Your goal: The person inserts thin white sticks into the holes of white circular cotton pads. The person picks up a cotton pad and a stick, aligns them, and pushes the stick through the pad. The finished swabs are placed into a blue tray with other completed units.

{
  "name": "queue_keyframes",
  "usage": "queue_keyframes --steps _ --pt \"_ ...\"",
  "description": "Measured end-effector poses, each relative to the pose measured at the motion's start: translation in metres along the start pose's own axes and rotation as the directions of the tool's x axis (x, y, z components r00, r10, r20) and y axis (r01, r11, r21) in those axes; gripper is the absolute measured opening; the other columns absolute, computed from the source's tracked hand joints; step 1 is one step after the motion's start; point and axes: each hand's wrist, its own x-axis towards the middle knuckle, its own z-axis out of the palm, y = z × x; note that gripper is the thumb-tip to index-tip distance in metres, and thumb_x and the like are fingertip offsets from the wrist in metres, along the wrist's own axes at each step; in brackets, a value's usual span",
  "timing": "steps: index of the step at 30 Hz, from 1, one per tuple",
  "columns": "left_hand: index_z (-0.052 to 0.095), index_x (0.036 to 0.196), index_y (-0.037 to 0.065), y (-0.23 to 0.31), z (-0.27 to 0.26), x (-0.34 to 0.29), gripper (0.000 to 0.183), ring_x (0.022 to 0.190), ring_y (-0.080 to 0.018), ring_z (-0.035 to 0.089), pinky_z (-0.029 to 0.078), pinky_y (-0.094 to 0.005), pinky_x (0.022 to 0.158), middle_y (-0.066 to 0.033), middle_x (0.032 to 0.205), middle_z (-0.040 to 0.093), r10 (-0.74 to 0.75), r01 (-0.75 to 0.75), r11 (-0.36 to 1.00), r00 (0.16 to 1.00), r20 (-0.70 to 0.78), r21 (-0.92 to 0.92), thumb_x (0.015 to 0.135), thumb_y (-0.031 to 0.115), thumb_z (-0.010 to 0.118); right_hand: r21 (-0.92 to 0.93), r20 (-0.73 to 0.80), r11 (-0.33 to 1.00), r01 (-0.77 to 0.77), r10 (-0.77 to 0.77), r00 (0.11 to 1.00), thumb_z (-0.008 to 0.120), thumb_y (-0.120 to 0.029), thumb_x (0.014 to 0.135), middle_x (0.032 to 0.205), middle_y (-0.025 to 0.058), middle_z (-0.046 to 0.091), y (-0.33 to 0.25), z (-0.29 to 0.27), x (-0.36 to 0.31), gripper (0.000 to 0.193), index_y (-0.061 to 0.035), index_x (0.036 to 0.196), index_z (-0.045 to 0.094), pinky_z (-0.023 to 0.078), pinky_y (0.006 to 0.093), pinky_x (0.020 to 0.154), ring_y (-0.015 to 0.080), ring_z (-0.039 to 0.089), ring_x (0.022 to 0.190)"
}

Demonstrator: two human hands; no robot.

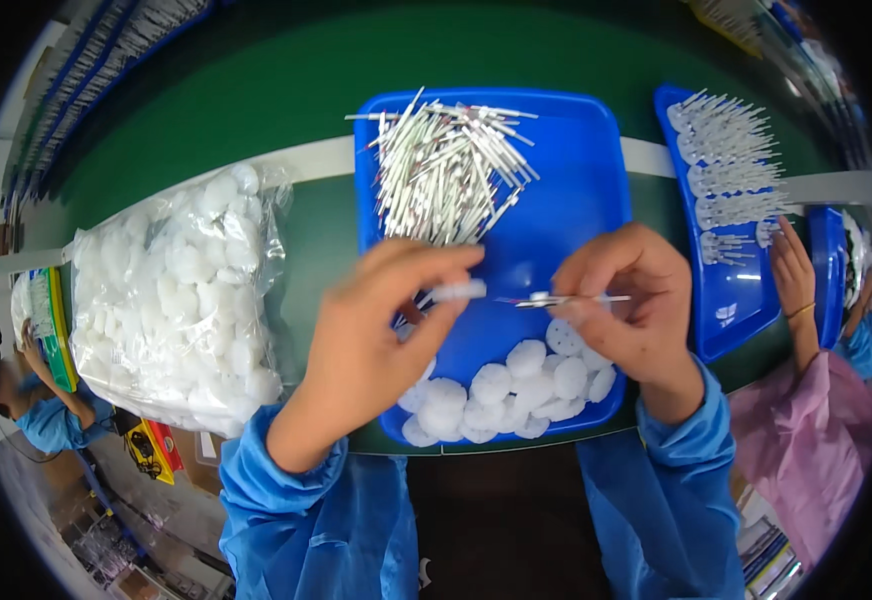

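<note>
My left hand is closed in a pinch on a white translucent plastic disc, seen edge-on. Facing it, my right hand grips a thin rod between thumb and fingertips; it lies level, with a white and metallic part near its left end. Disc and rod are apart. Both hands hover over a blue tray. At the tray's far left lies a heap of thin white rods, some with dark reddish parts. Along its near side, white round discs are piled, partly overlapping.
A clear bag full of white discs lies left of the tray. On the right, another blue tray holds rows of discs with upright rods, and a co-worker's hand reaches over it. Another person works at far left.
</note>
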Motion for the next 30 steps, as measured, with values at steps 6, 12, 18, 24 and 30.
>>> queue_keyframes --steps 6,12,18,24,30 --pt "0.073 0.138 0.006 -0.01 0.028 0.032 0.045 0.106 -0.0098 0.072 0.054 -0.0202 0.069 -0.0057 0.119 0.071 0.0 -0.056 0.937 0.987 -0.161 -0.344 0.095 -0.007 0.076 -0.36 -0.127 0.918 0.163 -0.222 0.967 0.088 0.003 0.086 0.095 0.0082 0.082 0.014 0.014 0.017 0.019 -0.003 0.102 0.08 0.063 0.0287 0.075 0.0164 0.08 0.083" --pt "0.074 0.135 0.001 -0.014 0.029 0.034 0.04 0.108 -0.0136 0.072 0.062 -0.0221 0.075 -0.0087 0.124 0.069 -0.114 0.003 0.869 0.974 -0.196 -0.494 0.097 -0.01 0.074 -0.533 -0.078 0.83 0.163 -0.239 0.968 0.09 -0.003 0.083 0.08 0.005 0.078 0.022 0.011 0.016 0.023 -0.008 0.104 0.083 0.056 0.0294 0.063 0.0178 0.073 0.067" --pt "0.076 0.132 0.001 -0.02 0.03 0.033 0.038 0.107 -0.0153 0.072 0.063 -0.0237 0.076 -0.0102 0.125 0.068 -0.031 -0.095 0.897 0.961 -0.275 -0.432 0.096 -0.011 0.075 -0.54 -0.068 0.83 0.138 -0.207 0.976 0.09 -0.006 0.083 0.072 0.0041 0.074 0.023 0.012 0.014 0.022 -0.0091 0.104 0.083 0.052 0.0303 0.058 0.017 0.067 0.059" --pt "0.081 0.128 0.006 -0.02 0.034 0.032 0.04 0.103 -0.0165 0.072 0.062 -0.0259 0.073 -0.0119 0.122 0.074 0.066 -0.15 0.957 0.946 -0.316 -0.247 0.092 -0.011 0.076 -0.52 -0.099 0.852 0.056 -0.125 0.987 0.089 -0.008 0.086 0.073 0.0044 0.074 0.018 0.016 0.015 0.017 -0.0085 0.101 0.082 0.051 0.0306 0.056 0.0175 0.068 0.059" --pt "0.081 0.132 0.005 -0.01 0.034 0.03 0.047 0.091 -0.0212 0.073 0.06 -0.0295 0.068 -0.0124 0.101 0.081 0.219 -0.192 0.974 0.938 -0.268 0.124 0.087 -0.011 0.078 -0.629 -0.08 0.765 0.14 -0.243 0.967 0.089 -0.012 0.087 0.075 0.004 0.075 0.027 0.017 0.017 0.015 -0.0083 0.098 0.079 0.052 0.033 0.057 0.0206 0.07 0.062"
